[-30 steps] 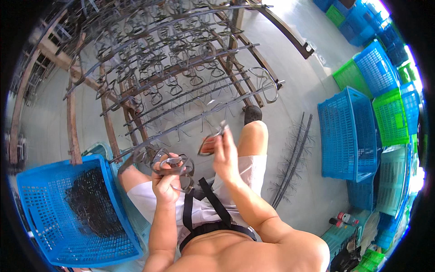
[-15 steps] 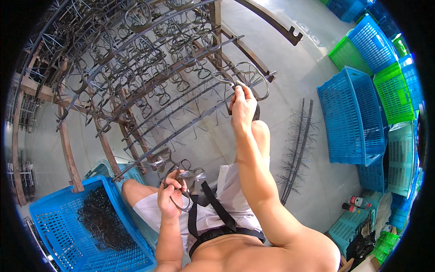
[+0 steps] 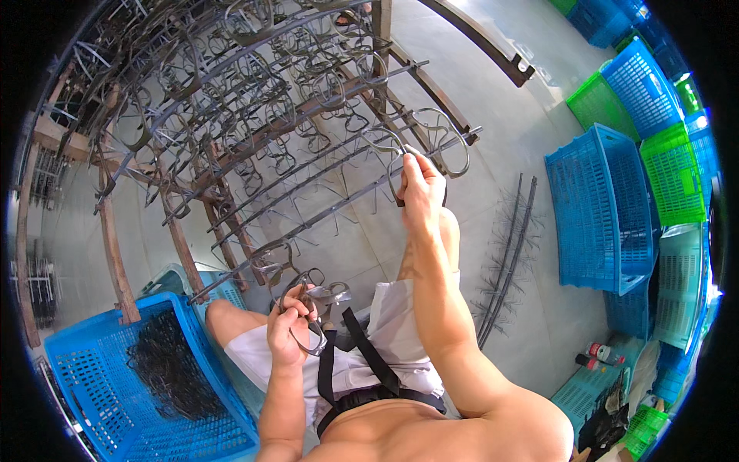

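Note:
In my right hand (image 3: pixel 422 192), a dark grey spectacle-like frame (image 3: pixel 459 171) is pinched between thumb and fingers. Its wide loops overlap the right end of a long hooked rod (image 3: pixel 327 209), and I cannot tell if it hangs there. My left hand (image 3: pixel 289 335), held low over my lap, is closed round several similar frames (image 3: pixel 329 295) with shiny loops. Another loop-shaped frame (image 3: pixel 273 260) shows beside these, at the left part of the rod; whether it hangs on the rod is unclear. Many more such frames (image 3: pixel 231 92) hang in rows on the rack.
The brown rack (image 3: pixel 113 246) fills the left and far side. A blue basket (image 3: pixel 85 377) with tangled black strands (image 3: pixel 173 369) stands at my left. Two spiky rods (image 3: pixel 508 262) lie on the floor to the right. Blue baskets (image 3: pixel 585 212) and green baskets (image 3: pixel 673 173) line the right side.
The rack and floor have shifted slightly in the view. My right hand keeps its frame at the rod's end. The blurred frame near my left hand now appears sharper and slightly higher.

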{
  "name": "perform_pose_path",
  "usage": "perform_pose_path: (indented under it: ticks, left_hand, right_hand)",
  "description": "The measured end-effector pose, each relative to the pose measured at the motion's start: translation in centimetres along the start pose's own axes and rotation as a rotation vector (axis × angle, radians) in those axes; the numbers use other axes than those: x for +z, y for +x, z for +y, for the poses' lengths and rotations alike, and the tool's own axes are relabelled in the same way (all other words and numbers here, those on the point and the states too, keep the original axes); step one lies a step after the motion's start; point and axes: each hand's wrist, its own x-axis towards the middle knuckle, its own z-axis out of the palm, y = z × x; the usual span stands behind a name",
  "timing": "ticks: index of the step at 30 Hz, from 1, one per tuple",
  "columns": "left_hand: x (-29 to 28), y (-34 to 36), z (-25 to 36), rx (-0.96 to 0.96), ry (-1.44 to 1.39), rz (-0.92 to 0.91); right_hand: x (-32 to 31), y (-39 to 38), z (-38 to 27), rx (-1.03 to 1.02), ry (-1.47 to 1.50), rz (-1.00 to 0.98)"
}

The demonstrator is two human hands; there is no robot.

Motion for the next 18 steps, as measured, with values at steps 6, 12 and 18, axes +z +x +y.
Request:
perform_pose_path:
  ticks: [6, 12, 18]
  left_hand:
    - [-0.3, -0.2, 0.4, -0.008, -0.007, -0.004]
    - [-1.0, -0.4, 0.8, 0.007, -0.012, -0.031]
    - [-1.1, -1.1, 1.1, 0.036, 0.009, 0.023]
  right_hand:
    - [0.8, -0.9, 1.0, -0.286, -0.425, 0.038]
    - [0.6, -0.8, 0.6, -0.364, -0.592, 0.087]
    - [-0.9, 0.6, 0.4, -0.23, -0.405, 0.042]
